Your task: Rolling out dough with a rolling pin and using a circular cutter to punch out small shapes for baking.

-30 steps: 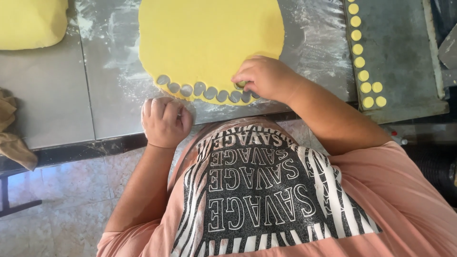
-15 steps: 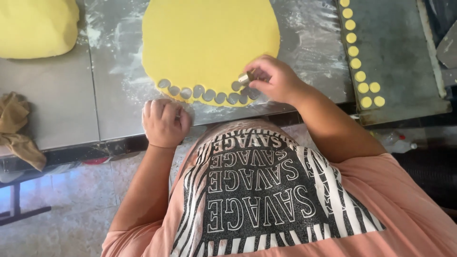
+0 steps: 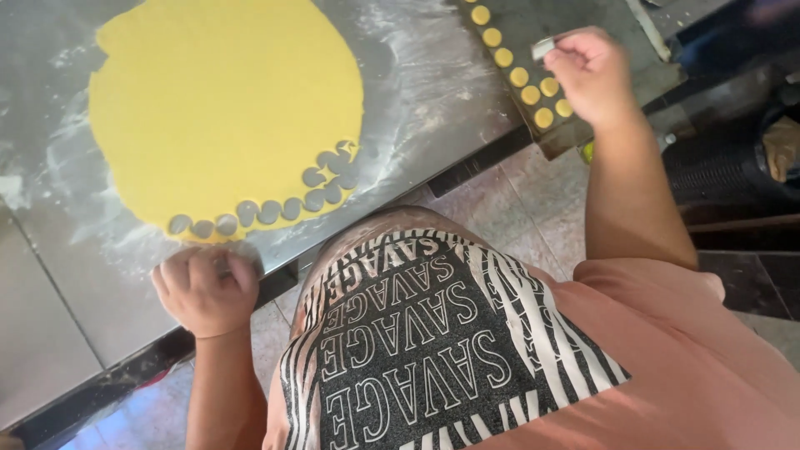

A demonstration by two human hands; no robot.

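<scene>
A big round sheet of yellow dough (image 3: 217,108) lies on the floured steel table (image 3: 433,92). Several round holes run along its near edge. My left hand (image 3: 204,292) rests curled at the table's near edge, just below the dough; whether anything is under it I cannot tell. Off to the right, my right hand (image 3: 587,71) pinches a small metal round cutter (image 3: 543,47) over a dark tray (image 3: 542,33) that carries rows of small yellow dough discs (image 3: 533,93).
The table's dark front edge (image 3: 467,171) runs diagonally, with tiled floor (image 3: 525,208) below it. Dark shelving or furniture (image 3: 733,175) stands at the right, beyond my right arm. Flour is smeared on the steel around the dough.
My right hand has left the dough's near edge and swung right with the cutter to the tray of discs. My head turned, so the view shifted. The left hand stayed put.
</scene>
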